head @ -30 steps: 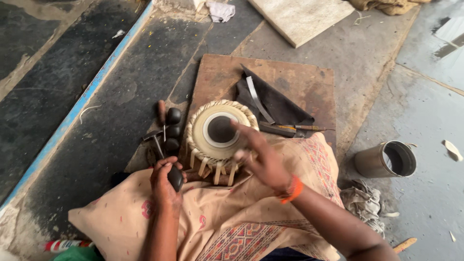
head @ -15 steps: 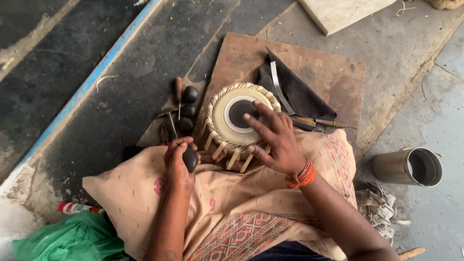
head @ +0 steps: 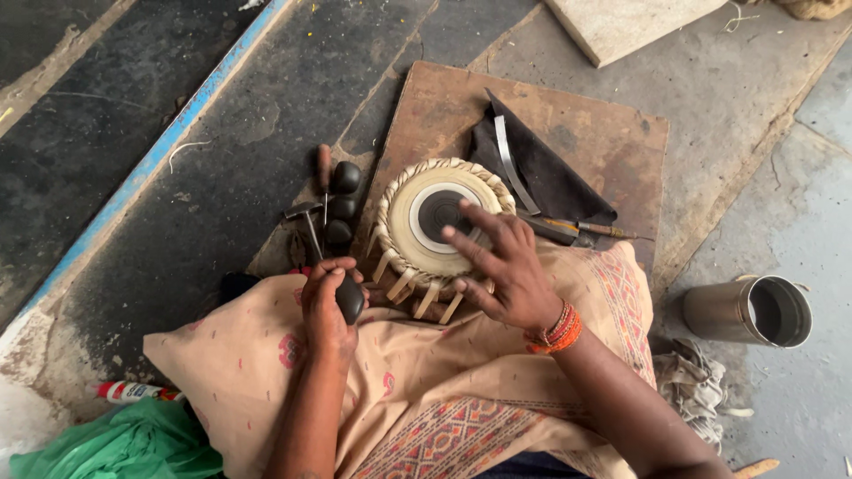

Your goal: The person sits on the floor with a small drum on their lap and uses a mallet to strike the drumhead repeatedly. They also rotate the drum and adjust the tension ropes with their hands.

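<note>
Nearest, draped over the lap: a peach cloth (head: 426,381) with red woven patterning, soft and creased. On it, left hand (head: 327,302) curled tight around a smooth black oval stone (head: 350,299), glossy, fingers wrapped over its top. Right hand (head: 506,266), orange beaded bracelet (head: 557,328) at the wrist, spread open with fingers splayed, fingertips resting on the head of a small drum (head: 435,226). Drum seated at the cloth's far edge, on the near part of a brown wooden board (head: 568,115): round pale skin head, dark circular patch at centre, braided cream rim, pale straps and wooden pegs fanning down its near side. Just left of the drum, three more dark rounded stones (head: 342,206) in a row beside a small metal hammer (head: 306,222) on rough grey floor. Behind the drum, a black folded cloth (head: 550,182) with a thin metal strip (head: 510,160) across it and slim tools at its edge. To the right, a dull steel cup (head: 754,310) lying on its side. Farther left, a blue painted stripe (head: 169,151) along the concrete. Farthest, a pale stone slab (head: 630,27).
</note>
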